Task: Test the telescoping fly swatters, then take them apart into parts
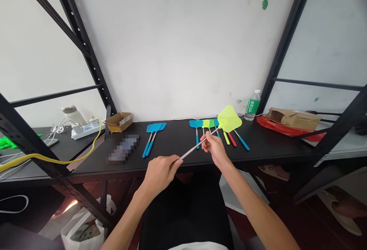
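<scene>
A yellow-green fly swatter (229, 118) with a long thin metal shaft is held slantwise above the table's front edge. My left hand (161, 173) is closed around its lower end, hiding the handle. Nearer the swatter's head, my right hand (214, 146) pinches the shaft between thumb and fingers. Behind the right hand lies a row of several short fly swatters (196, 124) with blue, yellow, green and red parts, partly covered by the raised head. Left of them rest two blue fly swatters (155, 127), heads overlapping.
An open cardboard box (119, 122) and a blurred flat object (124, 150) are on the left of the black table (172, 139). A water bottle (253, 105) stands back right, near a brown package (292, 119) on red plastic. A yellow cable (51, 159) crosses a rack post at left.
</scene>
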Available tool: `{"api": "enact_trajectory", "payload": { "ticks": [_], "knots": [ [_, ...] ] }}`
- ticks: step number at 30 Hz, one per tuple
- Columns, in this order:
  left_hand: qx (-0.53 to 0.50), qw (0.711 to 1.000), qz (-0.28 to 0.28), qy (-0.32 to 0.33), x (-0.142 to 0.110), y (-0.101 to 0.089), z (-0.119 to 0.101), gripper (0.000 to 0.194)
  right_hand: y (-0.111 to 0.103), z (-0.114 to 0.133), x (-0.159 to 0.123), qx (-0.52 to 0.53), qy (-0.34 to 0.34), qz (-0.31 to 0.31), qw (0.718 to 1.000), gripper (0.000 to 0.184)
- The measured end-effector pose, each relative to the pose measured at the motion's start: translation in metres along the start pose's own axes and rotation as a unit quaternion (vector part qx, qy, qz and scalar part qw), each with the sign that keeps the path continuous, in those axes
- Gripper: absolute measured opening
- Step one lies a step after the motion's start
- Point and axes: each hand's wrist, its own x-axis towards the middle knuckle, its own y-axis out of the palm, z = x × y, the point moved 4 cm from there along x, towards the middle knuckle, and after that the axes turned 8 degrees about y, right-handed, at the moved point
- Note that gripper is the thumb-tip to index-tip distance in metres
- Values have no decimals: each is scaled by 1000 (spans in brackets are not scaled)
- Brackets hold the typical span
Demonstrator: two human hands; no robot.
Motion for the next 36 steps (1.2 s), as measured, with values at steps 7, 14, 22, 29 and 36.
{"api": "enact_trajectory", "payload": {
  "ticks": [7,14,22,29,36],
  "knots": [
    [9,1000,-12,12,-6,-19,27,44,-53,28,11,50,-33,-108,992,52],
    [24,1000,-14,-7,-6,-24,41,42,-70,34,12,45,-44,-121,991,48],
    [36,998,-30,-41,-11,-33,43,29,-51,31,9,60,-16,-82,995,47],
    [31,998,-43,-35,-12,-25,50,30,-32,20,7,39,-7,-43,998,49],
    [23,999,-30,-12,-14,-28,53,46,-21,12,6,17,0,-24,1000,49]
  ]
}}
